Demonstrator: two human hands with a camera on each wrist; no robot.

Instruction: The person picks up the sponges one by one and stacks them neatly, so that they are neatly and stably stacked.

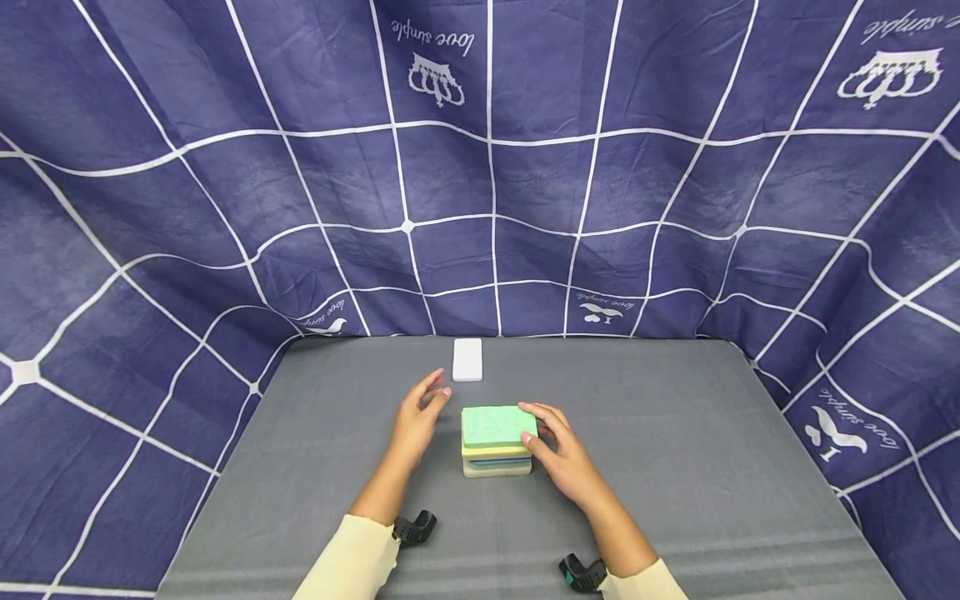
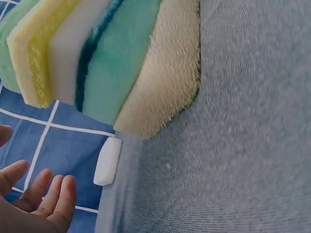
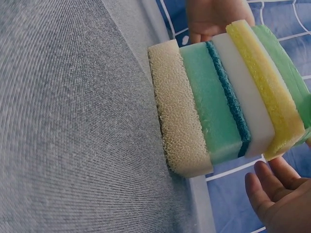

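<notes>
Several sponges stand stacked flat on the grey table. A beige sponge (image 3: 177, 107) is at the bottom, then a teal sponge with a dark scouring layer (image 3: 214, 107), a white sponge (image 3: 245, 92), a yellow sponge (image 3: 262, 82) and a green sponge (image 1: 491, 425) on top. My right hand (image 1: 566, 458) holds the green sponge at its right end, thumb toward the front and index finger at the back edge. To the left of the stack, my left hand (image 1: 416, 421) is apart from it, holding nothing, its fingers spread and loosely bent in the left wrist view.
Behind the stack, a white rectangular block (image 1: 467, 360) lies near the table's far edge. Grey cloth covers the table (image 1: 675, 433). A blue curtain with white grid lines (image 1: 540, 183) hangs at the back and both sides.
</notes>
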